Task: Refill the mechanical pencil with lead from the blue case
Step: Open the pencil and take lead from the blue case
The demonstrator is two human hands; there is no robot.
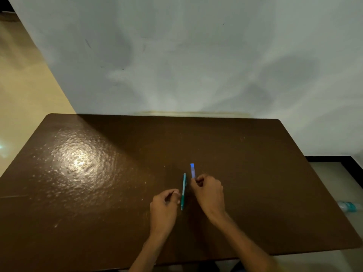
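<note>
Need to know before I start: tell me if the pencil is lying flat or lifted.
Cannot tell: the pencil sits against the left hand's fingertips, no visible gap.

Teal pencil (183, 190), blue case (192, 170), glossy brown table (98, 193), grey-white wall (196, 55)

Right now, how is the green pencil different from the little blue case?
The pencil is longer and thinner; the blue case is shorter and wider. The pencil is teal, beside the left hand; the case is blue, at the right hand fingertips. Both point away across the brown table.
</note>
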